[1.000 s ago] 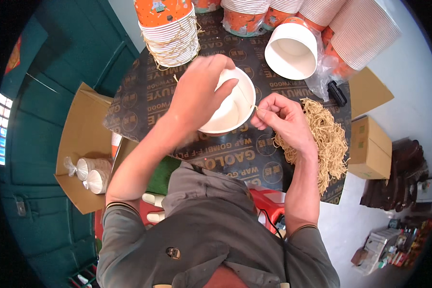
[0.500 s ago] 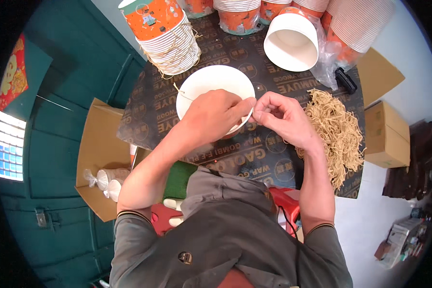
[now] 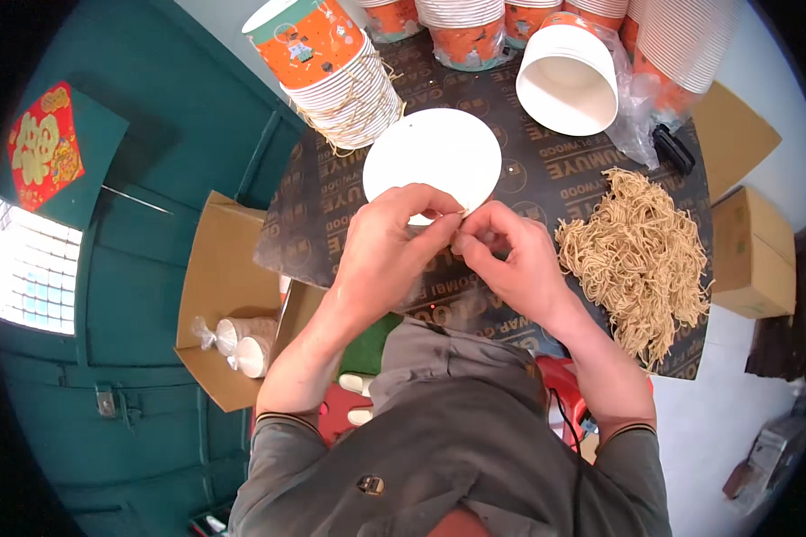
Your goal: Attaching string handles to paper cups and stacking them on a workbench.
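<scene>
A white paper bucket (image 3: 432,161) is in front of me on the table, its pale round face toward me. At its near rim my left hand (image 3: 394,237) has thumb and forefinger pinched together. My right hand (image 3: 510,255) is closed in a pinch right beside it, the fingertips of both nearly touching. A tiny pale bit of string (image 3: 464,213) shows between the fingertips; most of it is hidden. To the right of my right hand lies a loose heap of beige strings (image 3: 640,264). At the left, a stack of orange-and-white paper buckets (image 3: 345,94) has strings hanging from its rims.
Several more bucket stacks (image 3: 466,40) line the table's (image 3: 331,228) back. One bucket (image 3: 569,85) lies on its side, next to clear plastic wrap (image 3: 636,116) and a black object (image 3: 673,149). Cardboard boxes stand at the left (image 3: 219,268) and right (image 3: 752,255).
My left hand has turned and drawn back from over the bucket to its near rim. Both hands now meet closer together. The whole view has shifted slightly.
</scene>
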The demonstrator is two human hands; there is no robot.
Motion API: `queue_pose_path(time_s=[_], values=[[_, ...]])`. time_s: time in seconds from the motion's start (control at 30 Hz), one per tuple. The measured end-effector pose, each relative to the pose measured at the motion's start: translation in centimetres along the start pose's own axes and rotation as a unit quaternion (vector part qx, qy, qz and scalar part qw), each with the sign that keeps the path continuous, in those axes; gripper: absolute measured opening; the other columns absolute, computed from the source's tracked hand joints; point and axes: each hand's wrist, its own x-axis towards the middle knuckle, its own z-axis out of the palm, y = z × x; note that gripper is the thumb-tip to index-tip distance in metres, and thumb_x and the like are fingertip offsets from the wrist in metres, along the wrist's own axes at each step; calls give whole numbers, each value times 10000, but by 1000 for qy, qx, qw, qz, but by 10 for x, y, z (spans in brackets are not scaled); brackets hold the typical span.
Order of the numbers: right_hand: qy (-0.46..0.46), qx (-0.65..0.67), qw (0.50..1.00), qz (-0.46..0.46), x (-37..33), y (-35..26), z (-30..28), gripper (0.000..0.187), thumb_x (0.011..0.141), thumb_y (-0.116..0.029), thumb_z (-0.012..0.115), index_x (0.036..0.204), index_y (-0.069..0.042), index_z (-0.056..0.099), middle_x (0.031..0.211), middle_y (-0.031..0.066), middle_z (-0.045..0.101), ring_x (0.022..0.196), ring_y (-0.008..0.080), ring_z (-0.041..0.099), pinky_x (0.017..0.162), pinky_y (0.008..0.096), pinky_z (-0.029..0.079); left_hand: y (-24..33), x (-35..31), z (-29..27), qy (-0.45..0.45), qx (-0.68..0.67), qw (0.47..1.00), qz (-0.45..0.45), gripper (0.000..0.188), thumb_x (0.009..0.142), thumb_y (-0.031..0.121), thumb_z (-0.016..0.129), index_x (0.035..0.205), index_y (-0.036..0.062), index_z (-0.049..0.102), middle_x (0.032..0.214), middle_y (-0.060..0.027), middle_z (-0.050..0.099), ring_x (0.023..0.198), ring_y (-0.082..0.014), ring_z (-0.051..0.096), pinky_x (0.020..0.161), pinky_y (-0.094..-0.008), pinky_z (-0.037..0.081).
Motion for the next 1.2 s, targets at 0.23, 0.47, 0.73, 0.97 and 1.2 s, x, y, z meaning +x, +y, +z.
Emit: queue_pose_path(time_s=[0.23, 0.47, 0.73, 0.97, 1.2], values=[[82, -233, 954, -172, -6, -11, -4, 117, 959, -46, 754, 1044, -46, 673, 873, 83, 688, 776, 278, 676, 723, 399, 545, -12, -7, -2, 5, 78, 996, 53, 152, 971, 182, 795, 1069, 67, 806, 1027, -46, 786, 1083, -221, 673, 1043, -394, 496], [106, -337, 889, -292, 7, -19, -1, 207, 912, -30, 827, 1065, -88, 700, 984, 39, 737, 994, 296, 639, 859, 418, 514, -30, 1, -6, -31, 40, 986, 158, 81, 967, 176, 760, 1014, 112, 741, 933, -3, 741, 952, -217, 683, 1210, -520, 366], [70, -346, 906, -235, 11, -22, -7, 250, 908, -25, 850, 1121, -84, 731, 986, 26, 747, 982, 260, 653, 877, 384, 522, -32, -2, -12, -37, 53, 986, 156, 59, 958, 166, 761, 1001, 133, 739, 941, 8, 730, 1033, -200, 696, 1307, -555, 249], [119, -198, 960, -155, 6, -17, -4, 294, 906, 26, 836, 1159, -71, 723, 1035, 32, 775, 1107, 273, 693, 1004, 401, 542, -35, -6, -4, -8, 34, 992, 119, 60, 922, 171, 789, 961, 138, 757, 986, 4, 744, 1133, -178, 698, 1339, -562, 184], [58, -327, 909, -254, 10, -16, -8, 277, 863, -22, 882, 1109, -106, 785, 1101, 26, 805, 1159, 273, 691, 1096, 464, 489, -38, -7, -2, 6, 40, 992, 117, 71, 919, 182, 799, 966, 134, 778, 994, -5, 754, 1162, -178, 702, 1345, -566, 180]])
